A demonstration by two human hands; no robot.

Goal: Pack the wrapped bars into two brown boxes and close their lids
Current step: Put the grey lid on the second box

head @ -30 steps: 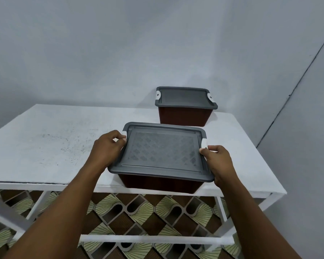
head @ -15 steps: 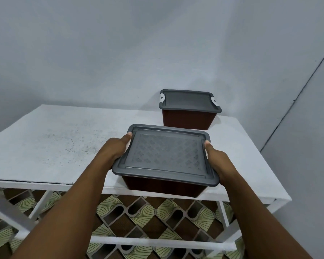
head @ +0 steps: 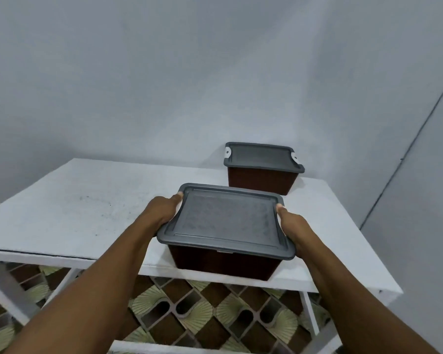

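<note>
A brown box (head: 223, 261) with a grey lid (head: 225, 221) fitted on top is at the white table's (head: 92, 210) front edge, between my hands. My left hand (head: 161, 210) grips its left side under the lid rim, thumb on the lid's corner. My right hand (head: 292, 226) grips the right side the same way. The box looks slightly raised and tilted, its front overhanging the edge. A second brown box (head: 262, 181) with its grey lid (head: 262, 155) shut and white clips stands at the table's back right. No wrapped bars are visible.
Grey walls close in behind and to the right of the table. Below the tabletop run white frame bars (head: 10, 292) over a patterned brown and green floor (head: 210, 318). The table's left half is bare and speckled with dark spots.
My hands slid from the lid's clips down to the near box's sides. The box has come up and a little toward the back right box; the camera tilted up.
</note>
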